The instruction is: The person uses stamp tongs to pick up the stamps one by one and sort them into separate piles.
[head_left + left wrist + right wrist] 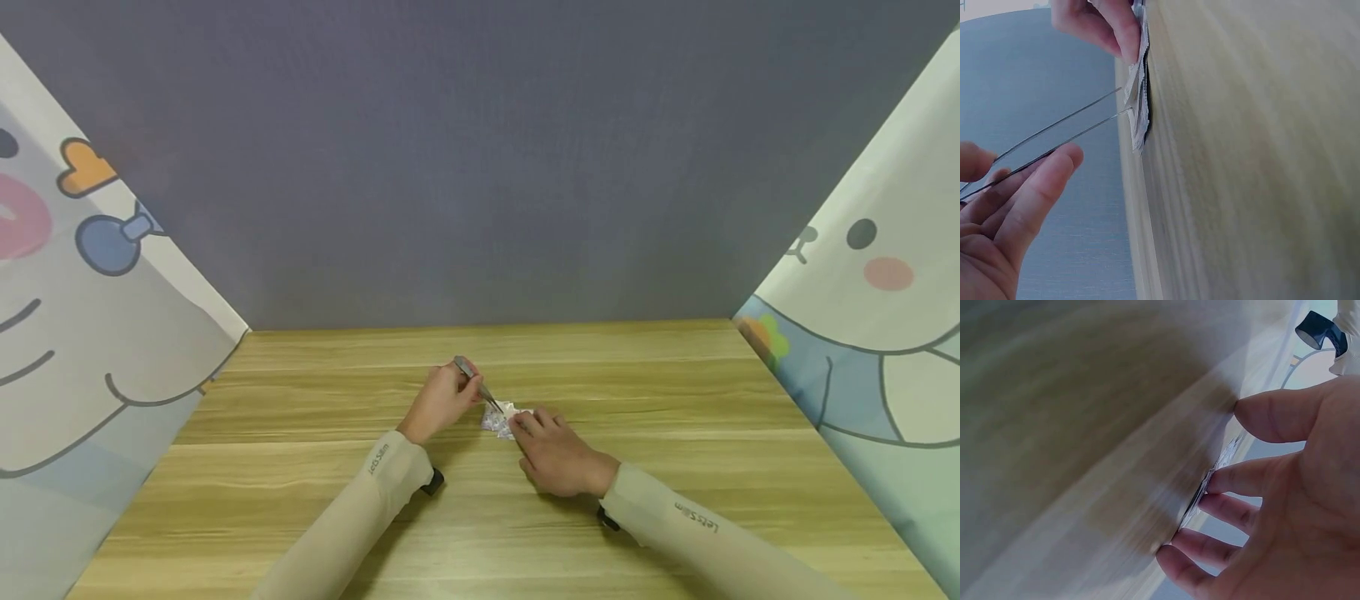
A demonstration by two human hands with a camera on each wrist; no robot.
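My left hand pinches a pair of slim metal tweezers between thumb and fingers, angled down to the right. In the left wrist view the two prongs stand apart, their tips right at a small flat silvery-white packet with crimped edges and a raised flap. From above, the packet shows pale purple printing and lies on the table, looking like overlapping pieces. My right hand presses the packet's right side with fingertips spread and fairly straight, hiding part of it; its thumb touches the wood in the right wrist view.
The wood-grain table runs back to a grey upright panel. Cartoon-printed sheets flank it on both sides. Each wrist carries a small black camera under a pale sleeve.
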